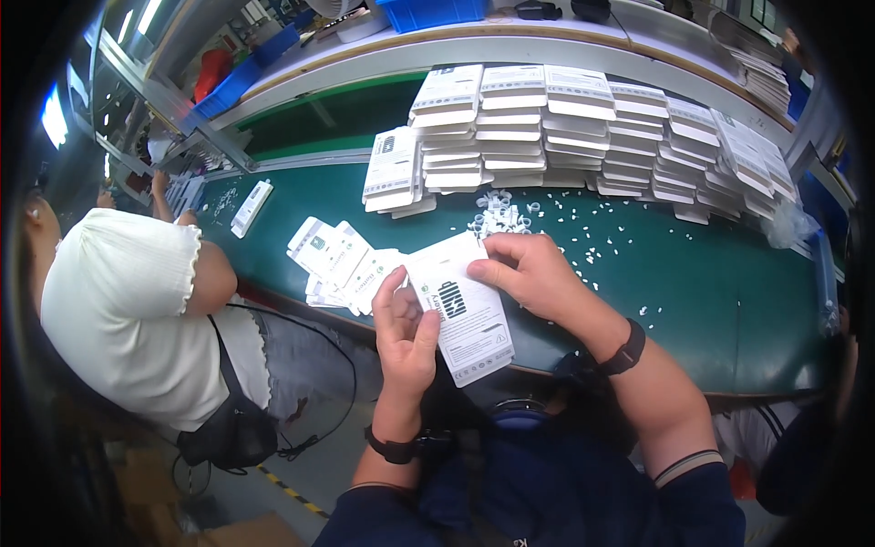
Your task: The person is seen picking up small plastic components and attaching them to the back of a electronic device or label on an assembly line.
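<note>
A flat white printed carton [465,319] is held tilted in front of me, over the near edge of the green table. My right hand [533,273] grips its upper right corner, thumb on the printed face and fingers behind. On the carton's left edge, my left hand [407,342] holds with its thumb and partly curled fingers. Just beyond the carton lies a heap of small white ring-like plastic pieces [499,219]. Several similar flat white cartons [342,266] lie loosely overlapped to the left of my hands.
Tall stacks of white cartons [510,123] line the table's far side. Small white bits [597,246] are scattered across the green tabletop [702,310]. A clear plastic bag [789,223] sits at the right. A co-worker in a white top [128,301] is close on my left.
</note>
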Demonstrator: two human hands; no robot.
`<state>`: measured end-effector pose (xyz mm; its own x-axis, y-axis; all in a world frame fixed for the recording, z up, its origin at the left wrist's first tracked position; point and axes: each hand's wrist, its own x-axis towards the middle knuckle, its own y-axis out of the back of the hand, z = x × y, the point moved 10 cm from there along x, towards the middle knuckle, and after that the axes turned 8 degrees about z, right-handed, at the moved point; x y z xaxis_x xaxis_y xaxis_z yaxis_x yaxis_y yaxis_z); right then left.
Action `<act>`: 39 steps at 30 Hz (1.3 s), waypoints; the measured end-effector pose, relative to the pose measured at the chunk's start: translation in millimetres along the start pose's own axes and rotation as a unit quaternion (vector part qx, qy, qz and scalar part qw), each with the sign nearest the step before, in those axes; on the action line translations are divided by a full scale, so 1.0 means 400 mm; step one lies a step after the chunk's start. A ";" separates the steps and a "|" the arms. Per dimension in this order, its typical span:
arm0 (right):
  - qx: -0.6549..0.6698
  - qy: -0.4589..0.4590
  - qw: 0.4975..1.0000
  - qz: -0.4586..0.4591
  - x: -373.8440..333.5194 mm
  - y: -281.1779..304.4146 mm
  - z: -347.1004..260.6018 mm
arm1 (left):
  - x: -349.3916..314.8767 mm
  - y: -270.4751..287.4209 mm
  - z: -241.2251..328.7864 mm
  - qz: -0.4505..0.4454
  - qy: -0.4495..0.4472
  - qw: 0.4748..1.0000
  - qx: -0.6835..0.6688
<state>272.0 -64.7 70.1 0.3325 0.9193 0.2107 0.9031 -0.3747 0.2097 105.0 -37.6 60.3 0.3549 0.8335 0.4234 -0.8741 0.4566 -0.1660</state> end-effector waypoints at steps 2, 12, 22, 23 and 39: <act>-0.020 -0.015 0.999 -0.019 -0.004 -0.009 0.004 | 0.000 0.011 0.008 0.008 -0.029 0.999 0.043; 0.056 0.036 0.997 0.036 -0.009 0.012 -0.023 | -0.007 0.008 -0.004 0.011 0.028 1.000 0.008; 0.096 0.009 0.995 -0.009 -0.011 -0.005 -0.030 | -0.008 0.030 -0.011 0.026 0.023 0.999 -0.009; 0.095 0.011 0.995 -0.009 -0.012 -0.005 -0.031 | -0.007 0.043 -0.035 0.039 0.064 0.997 -0.034; 0.161 -0.031 0.986 -0.036 -0.025 -0.052 0.006 | -0.009 0.065 -0.002 0.116 -0.001 0.988 -0.100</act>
<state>250.5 -65.6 61.4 0.2715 0.9515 0.1449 0.9611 -0.2599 -0.0937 81.2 -28.5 53.9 0.1507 0.9225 0.3554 -0.8484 0.3052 -0.4325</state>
